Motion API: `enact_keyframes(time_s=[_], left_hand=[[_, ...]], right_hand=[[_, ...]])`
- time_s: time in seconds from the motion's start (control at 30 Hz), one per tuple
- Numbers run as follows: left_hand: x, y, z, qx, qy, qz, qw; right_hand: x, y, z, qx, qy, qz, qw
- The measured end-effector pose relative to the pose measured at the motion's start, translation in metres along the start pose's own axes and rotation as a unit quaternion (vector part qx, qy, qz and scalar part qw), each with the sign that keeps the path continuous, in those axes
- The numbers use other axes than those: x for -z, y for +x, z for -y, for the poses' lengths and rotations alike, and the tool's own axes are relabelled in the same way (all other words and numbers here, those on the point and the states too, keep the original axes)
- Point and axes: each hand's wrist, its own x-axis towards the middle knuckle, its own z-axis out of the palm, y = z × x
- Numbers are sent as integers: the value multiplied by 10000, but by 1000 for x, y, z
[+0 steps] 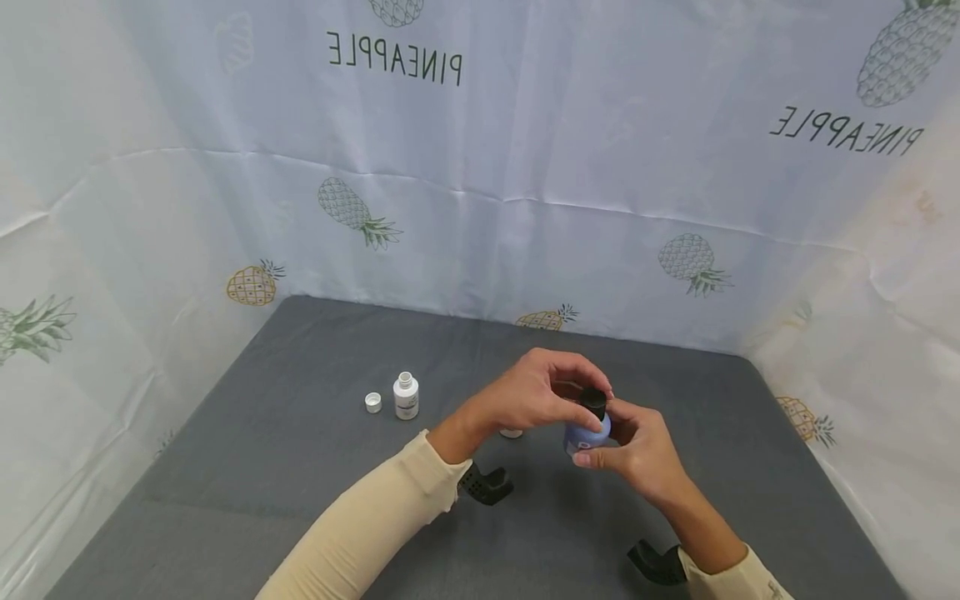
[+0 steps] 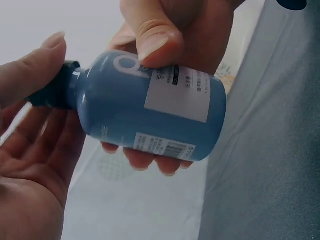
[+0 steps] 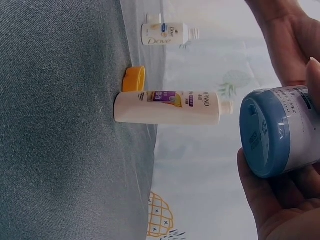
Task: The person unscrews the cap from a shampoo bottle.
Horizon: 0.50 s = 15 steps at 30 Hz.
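A blue bottle [image 1: 576, 442] with a black cap [image 1: 595, 400] is held above the table. My right hand [image 1: 637, 450] grips its body; in the left wrist view the right thumb presses beside the label and fingertips show below. My left hand [image 1: 528, 392] reaches over the top, its thumb and fingers around the black cap [image 2: 52, 92]. The cap sits on the bottle neck. In the right wrist view the blue bottle's base [image 3: 257, 132] faces the camera.
A small white Dove bottle [image 1: 406, 397] stands uncapped on the grey table [image 1: 315, 350], its white cap [image 1: 372, 402] alongside. A taller white bottle [image 3: 200, 107] stands uncapped near a yellow cap [image 3: 134, 79], mostly hidden by my left arm in the head view. Pineapple-print curtains [image 1: 465, 250] surround the table.
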Motion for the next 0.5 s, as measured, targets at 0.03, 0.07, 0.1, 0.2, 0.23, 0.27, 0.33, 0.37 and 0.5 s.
enact_keyframes(time_s=[0.03, 0.07, 0.1, 0.2, 0.23, 0.27, 0.33, 0.37, 0.5], left_hand=[[-1, 0, 0, 49, 75, -34, 10000], [-1, 0, -1, 78, 164, -52, 9998], [-1, 0, -1, 105, 245, -54, 9996], [-2, 1, -2, 52, 444, 18, 9990], [-2, 1, -2, 31, 460, 36, 9989], [-2, 1, -3, 15, 458, 62, 9989], [-1, 1, -3, -30, 453, 138, 9989], [0, 1, -4, -52, 454, 172, 9988], [4, 1, -7, -163, 478, 416, 9979]], right_hand=[[0, 0, -1, 23, 10, 11, 10000], [0, 0, -1, 43, 21, 20, 10000], [0, 0, -1, 66, 25, 21, 10000], [0, 0, -2, 81, 15, 15, 10000], [0, 0, -2, 69, 25, 13, 10000], [0, 0, -2, 72, 31, 11, 10000], [0, -1, -2, 98, 44, 13, 9999], [0, -1, -2, 114, 57, 19, 9999], [0, 0, -2, 152, 45, 2, 9999]])
